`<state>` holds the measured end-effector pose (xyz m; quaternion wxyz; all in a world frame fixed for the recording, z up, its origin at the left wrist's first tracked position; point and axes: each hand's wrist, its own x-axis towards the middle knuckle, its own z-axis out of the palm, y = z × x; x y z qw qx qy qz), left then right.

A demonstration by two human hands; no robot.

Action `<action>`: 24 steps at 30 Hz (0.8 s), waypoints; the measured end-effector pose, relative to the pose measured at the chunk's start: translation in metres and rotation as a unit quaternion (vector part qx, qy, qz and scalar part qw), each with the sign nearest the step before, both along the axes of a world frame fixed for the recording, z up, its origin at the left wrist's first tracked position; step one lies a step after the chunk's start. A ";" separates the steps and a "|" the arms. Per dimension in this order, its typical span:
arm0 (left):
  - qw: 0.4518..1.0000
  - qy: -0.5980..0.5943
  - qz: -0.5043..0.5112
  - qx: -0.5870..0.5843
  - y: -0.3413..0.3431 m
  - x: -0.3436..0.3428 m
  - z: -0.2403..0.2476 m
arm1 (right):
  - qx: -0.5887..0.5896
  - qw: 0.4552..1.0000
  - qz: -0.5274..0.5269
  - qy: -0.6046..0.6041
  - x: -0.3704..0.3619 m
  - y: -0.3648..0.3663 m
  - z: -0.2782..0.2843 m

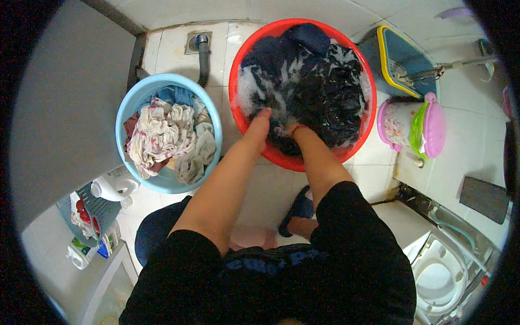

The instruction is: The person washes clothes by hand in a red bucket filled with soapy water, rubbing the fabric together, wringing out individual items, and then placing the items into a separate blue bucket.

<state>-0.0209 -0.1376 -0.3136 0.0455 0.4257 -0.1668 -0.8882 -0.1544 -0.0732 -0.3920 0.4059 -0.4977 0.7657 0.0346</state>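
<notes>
A red basin holds dark wet clothes in white suds. Both of my arms reach down into its near side. My left hand is at the near left of the basin, thumb side showing, its other fingers hidden among suds and cloth. Close to its right, my right hand is sunk in the foam and dark fabric past the fingers. A thin red band circles that wrist. Neither grip can be made out.
Left of the red basin stands a light blue basin of crumpled light clothes. A grey drain hose runs between. At right are a yellow-rimmed bin and a pink-lidded bucket. A toilet and white jug stand nearer me.
</notes>
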 end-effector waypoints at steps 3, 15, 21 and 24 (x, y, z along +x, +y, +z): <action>0.999 -0.027 -0.026 -0.015 0.009 -0.011 0.002 | 0.021 0.982 -0.166 -0.084 -0.020 -0.006 0.039; 0.900 0.386 0.184 0.082 0.014 -0.040 0.066 | -0.580 0.798 -0.063 0.151 0.099 0.005 0.276; 0.932 0.227 0.257 0.119 0.020 -0.051 0.078 | -0.423 0.871 -0.248 0.033 0.031 -0.023 0.243; 0.979 0.073 0.190 0.016 0.001 -0.041 0.088 | -0.229 0.800 -0.512 -0.211 -0.020 -0.033 0.192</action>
